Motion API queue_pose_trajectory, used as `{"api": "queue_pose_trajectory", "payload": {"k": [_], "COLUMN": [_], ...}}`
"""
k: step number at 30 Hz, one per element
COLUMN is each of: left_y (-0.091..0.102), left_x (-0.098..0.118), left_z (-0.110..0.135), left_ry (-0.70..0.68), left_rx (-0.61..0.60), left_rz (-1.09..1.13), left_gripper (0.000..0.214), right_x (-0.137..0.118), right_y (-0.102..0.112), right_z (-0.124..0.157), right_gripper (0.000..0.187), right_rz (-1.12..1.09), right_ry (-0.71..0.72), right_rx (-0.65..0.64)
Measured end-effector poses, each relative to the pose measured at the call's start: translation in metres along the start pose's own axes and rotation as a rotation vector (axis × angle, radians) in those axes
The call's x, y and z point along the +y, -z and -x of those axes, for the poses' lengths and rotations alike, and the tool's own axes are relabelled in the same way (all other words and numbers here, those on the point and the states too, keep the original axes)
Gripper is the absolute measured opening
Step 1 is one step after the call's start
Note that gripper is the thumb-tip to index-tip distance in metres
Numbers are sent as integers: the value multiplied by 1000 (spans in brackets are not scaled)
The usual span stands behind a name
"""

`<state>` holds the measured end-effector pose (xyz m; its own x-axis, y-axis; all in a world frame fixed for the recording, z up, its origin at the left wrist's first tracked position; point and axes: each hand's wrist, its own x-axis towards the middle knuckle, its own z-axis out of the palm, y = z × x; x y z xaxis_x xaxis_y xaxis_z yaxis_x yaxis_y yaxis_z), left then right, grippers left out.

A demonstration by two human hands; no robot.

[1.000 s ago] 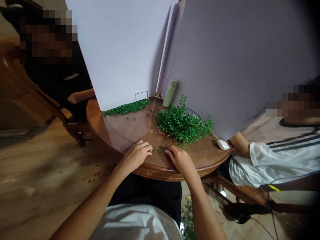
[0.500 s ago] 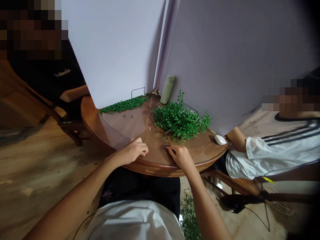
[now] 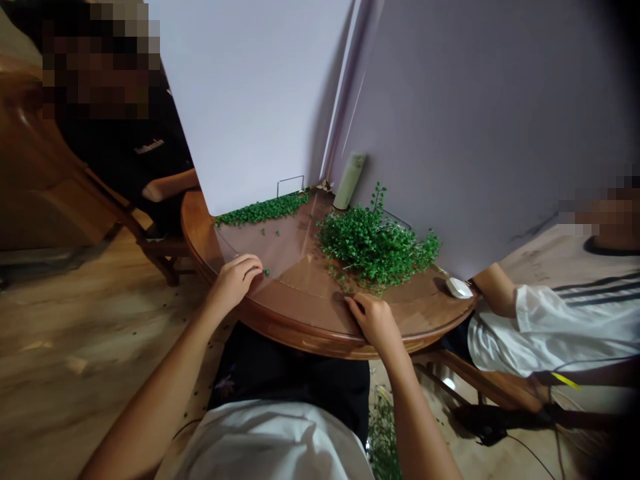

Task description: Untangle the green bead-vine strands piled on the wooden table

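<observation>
Floorboards (image 3: pixel 65 347) spread away below a round wooden table (image 3: pixel 196 230), and from the head-worn camera's view its near edge curves across the person's lap. Two pale upright boards (image 3: pixel 253 93) stand along the far side, and a clear sheet (image 3: pixel 273 250) covers the tabletop. Since a moment ago, the left hand (image 3: pixel 233 283) has slid away from the table's front edge and out over the clear sheet, leaving a wider gap between the two hands. That forearm now reaches up and across from the lower left, with the wrist bent and the fingers curled. The fingertips (image 3: pixel 255 269) end just beside a tiny green sprig (image 3: pixel 266 272), though I can't tell whether they are pinching it. The right hand (image 3: pixel 373 322) has stayed near the rim, its forearm rising almost straight from below and its fingers bent downward. They rest on the tabletop close to the lower edge of a heap of small-leaved green sprigs (image 3: pixel 375 247); no held piece shows, and the grip can't be made out. A narrow strip of the same greenery (image 3: pixel 263 211) lies along the foot of the left board. To the right, a co-worker's white sleeve (image 3: pixel 543 320) stays by a small white object (image 3: pixel 459 288).
</observation>
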<state>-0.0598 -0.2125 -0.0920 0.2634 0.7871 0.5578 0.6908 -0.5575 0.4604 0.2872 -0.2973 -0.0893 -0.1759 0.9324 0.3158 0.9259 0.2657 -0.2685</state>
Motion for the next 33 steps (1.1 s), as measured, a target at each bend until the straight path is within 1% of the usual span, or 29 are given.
{"api": "queue_pose_trajectory", "payload": {"k": [2, 4, 5, 7, 9, 10, 13, 15, 20, 23, 25, 29, 33], "left_y": [3, 6, 6, 3, -4, -8, -18, -21, -17, -14, -14, -20, -32], "left_x": [4, 8, 10, 14, 17, 18, 21, 22, 25, 28, 33, 53, 79], "left_z": [4, 8, 9, 12, 13, 14, 15, 15, 18, 19, 19, 16, 11], "left_ry": [17, 36, 39, 30, 34, 52, 131, 156, 134, 115, 79, -55, -156], "left_rx": [54, 79, 67, -1, -70, -85, -81, -82, -75, -51, -63, -158, -236], "left_rz": [-34, -74, -93, -124, -161, -187, -271, -303, -315, -287, -244, -102, 18], "left_gripper": [27, 31, 33, 35, 31, 31, 57, 63, 49, 33, 23, 10, 6], "right_x": [0, 0, 1, 1, 1, 1, 1, 0, -2, -4, -6, -8, -9], "right_y": [0, -1, -1, -2, -3, -3, -2, -2, 0, 3, 5, 9, 11], "right_z": [0, 0, 0, 0, 0, 0, 0, 1, 1, 2, 3, 3, 3], "right_gripper": [37, 36, 36, 36, 36, 36, 35, 35, 33, 31, 28, 23, 19], "right_rz": [-3, -8, -10, -14, -17, -18, -19, -17, -4, -1, -6, -19, -23], "right_ry": [0, 2, 2, 1, 0, 0, 2, 0, -7, -5, 10, 53, 72], "right_rx": [6, 15, 19, 26, 30, 31, 33, 36, 39, 30, 15, -18, -28]}}
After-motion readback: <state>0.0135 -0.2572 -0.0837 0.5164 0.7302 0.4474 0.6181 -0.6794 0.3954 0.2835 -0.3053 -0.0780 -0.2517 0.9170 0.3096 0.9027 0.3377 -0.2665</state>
